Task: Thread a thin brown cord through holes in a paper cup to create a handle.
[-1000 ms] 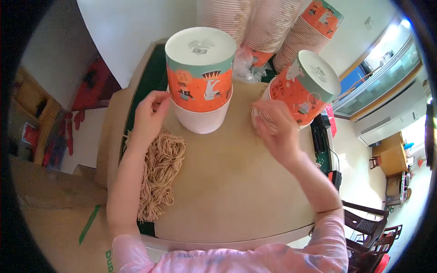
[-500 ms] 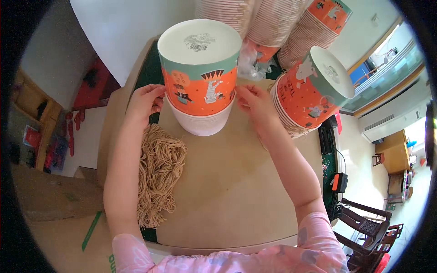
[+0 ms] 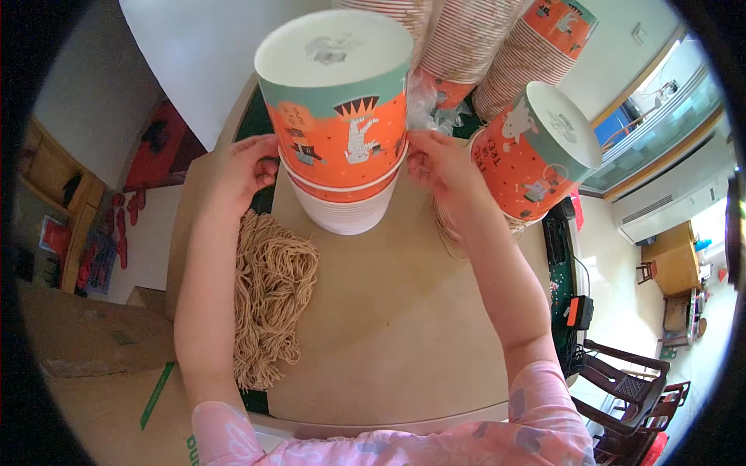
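Note:
An upside-down paper bucket [image 3: 338, 124], orange and green with printed figures, tops a nested stack of white-rimmed buckets [image 3: 350, 213] on the table. My left hand [image 3: 247, 172] pinches its lower rim on the left side. Opposite, my right hand [image 3: 444, 165] grips the same rim, fingers curled and partly hidden. Between that rim and the stack, an orange band of the bucket underneath shows. Beside my right hand, a second inverted stack of the same buckets [image 3: 522, 159] leans to the right.
A bundle of tan twine strings [image 3: 273, 303] lies along the table's left side, near my left forearm. Tall bucket stacks [image 3: 474, 39] and crumpled clear plastic [image 3: 435, 105] stand at the back. A black-and-orange device [image 3: 579, 311] with cables sits at the right edge. Wooden chairs [image 3: 622, 380] are beyond.
Both hands have raised the top bucket slightly, opening a gap that bares the orange side of the one below. The string bundle stays put.

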The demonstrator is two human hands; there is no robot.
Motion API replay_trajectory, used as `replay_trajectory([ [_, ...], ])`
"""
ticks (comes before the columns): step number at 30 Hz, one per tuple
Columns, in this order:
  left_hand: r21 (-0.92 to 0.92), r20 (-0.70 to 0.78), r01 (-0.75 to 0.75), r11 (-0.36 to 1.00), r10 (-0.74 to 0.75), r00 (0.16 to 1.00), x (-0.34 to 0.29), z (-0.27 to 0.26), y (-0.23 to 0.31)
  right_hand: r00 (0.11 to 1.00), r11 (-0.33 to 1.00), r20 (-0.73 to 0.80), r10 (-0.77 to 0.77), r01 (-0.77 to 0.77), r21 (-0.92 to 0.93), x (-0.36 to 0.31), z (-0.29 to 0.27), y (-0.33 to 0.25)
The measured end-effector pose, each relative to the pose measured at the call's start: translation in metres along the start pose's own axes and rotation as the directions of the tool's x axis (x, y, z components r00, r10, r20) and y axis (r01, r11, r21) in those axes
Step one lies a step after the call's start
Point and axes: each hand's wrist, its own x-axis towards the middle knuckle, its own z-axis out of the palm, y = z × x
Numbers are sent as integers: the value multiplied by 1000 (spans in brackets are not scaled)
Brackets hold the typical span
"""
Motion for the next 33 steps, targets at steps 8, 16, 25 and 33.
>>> replay_trajectory([
  [8, -531, 208, -300, 792, 465, 861, -51, 0, 42, 934, 954, 194, -300, 287, 91, -56, 31, -76],
  [16, 149, 132, -349, 925, 331, 934, -139, 14, 1, 831, 875, 437, -345, 453, -170, -176, 5, -33],
  [25, 519, 48, -307, 798, 332, 942, -246, -3, -76, 767, 588, 537, -350, 626, -511, -283, -21, 18],
  [33, 754, -140, -184, 630, 428, 893, -282, -36, -141, 750, 383, 492, -442, 654, -652, -317, -31, 47],
])
